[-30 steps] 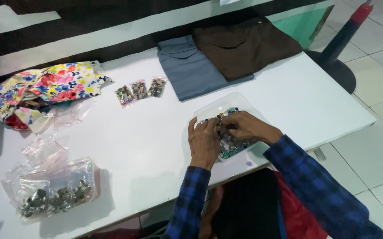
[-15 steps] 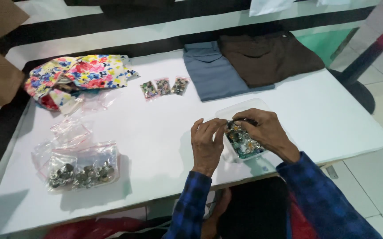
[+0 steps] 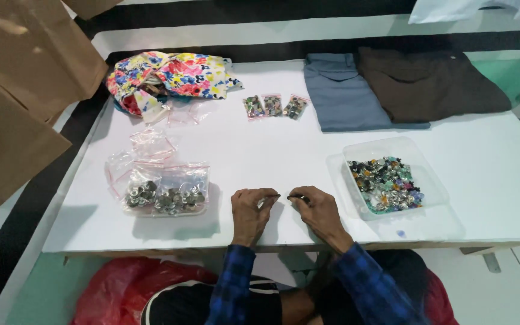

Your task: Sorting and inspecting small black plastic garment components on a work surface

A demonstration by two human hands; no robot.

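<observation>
Fingertips of left hand (image 3: 251,208) and right hand (image 3: 317,209) pinch tiny dark pieces (image 3: 296,196) at the table (image 3: 308,150) edge; one slip and they could roll off.

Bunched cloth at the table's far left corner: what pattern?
The bunched cloth has a bright multicolour floral print on white, clearest in the head view.

Table (image 3: 260,150) white; floral cloth (image 3: 172,75) multicolour – sleeves (image 3: 362,286) blue-black plaid; trousers (image 3: 347,90) grey-blue, garment (image 3: 428,84) brown.
</observation>
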